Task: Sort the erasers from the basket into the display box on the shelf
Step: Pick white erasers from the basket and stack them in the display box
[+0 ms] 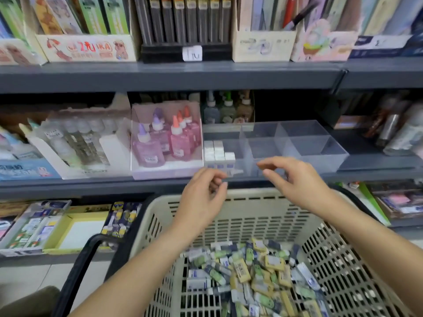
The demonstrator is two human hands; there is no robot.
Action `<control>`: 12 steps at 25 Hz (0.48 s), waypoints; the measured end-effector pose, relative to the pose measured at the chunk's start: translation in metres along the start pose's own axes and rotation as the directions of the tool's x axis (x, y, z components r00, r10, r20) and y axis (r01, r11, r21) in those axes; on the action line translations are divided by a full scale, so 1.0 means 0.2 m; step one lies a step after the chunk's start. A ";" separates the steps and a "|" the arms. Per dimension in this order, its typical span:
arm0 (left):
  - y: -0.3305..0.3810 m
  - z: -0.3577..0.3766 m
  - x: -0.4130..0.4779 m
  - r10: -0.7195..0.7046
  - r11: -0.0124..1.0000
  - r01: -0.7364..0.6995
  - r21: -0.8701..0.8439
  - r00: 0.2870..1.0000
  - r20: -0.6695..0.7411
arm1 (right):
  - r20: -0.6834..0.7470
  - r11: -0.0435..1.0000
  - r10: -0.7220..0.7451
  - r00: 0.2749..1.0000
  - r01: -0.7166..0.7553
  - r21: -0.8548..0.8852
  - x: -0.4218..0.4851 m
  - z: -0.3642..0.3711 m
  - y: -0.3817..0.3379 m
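At the basket's (251, 197) 12 o'clock, the left hand (203, 193) and right hand (297, 181) hovered empty, fingers loosely curled, before the display box (320, 154); erasers (251, 271) lay in both.

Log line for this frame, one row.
left hand: at display box front, grip unclear | right hand: alongside, empty-looking | white erasers: leftmost section | basket: loose erasers inside

Stationery shop. Grey retail shelves (160, 75) stocked with product in display cartons: glue bottles (164, 138), pen boxes (186, 19), a handwritten price tag (192, 53). Plastic shopping basket (229, 209) full of packaged erasers (249, 271).
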State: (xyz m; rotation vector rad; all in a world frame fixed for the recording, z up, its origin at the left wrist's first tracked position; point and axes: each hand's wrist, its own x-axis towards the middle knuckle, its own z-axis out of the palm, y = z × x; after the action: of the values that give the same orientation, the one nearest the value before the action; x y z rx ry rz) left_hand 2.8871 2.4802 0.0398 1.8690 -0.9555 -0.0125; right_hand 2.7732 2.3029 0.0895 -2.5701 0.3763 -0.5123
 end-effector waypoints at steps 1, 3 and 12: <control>0.04 0.04 -0.06 0.016 1.000 -0.019 0.019 0.993 0.120 | 0.049 0.999 0.029 0.998 -0.030 0.025 -0.11 -0.02 0.03; 0.07 0.14 -0.17 0.014 0.995 -0.049 0.083 0.924 0.381 | 0.243 0.996 0.092 0.966 -0.090 -0.020 -0.30 -0.05 0.09; 0.06 0.93 -0.42 -0.129 0.967 -0.119 0.225 0.533 0.836 | 0.520 0.935 0.355 0.777 -0.292 -0.201 -0.60 -0.10 0.39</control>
State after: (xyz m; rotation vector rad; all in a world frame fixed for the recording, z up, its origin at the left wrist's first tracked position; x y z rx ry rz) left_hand 2.7477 2.3866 -0.0777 2.1112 -1.6775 -0.9479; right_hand 2.6445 2.2716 0.0325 -2.5293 0.6311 0.3881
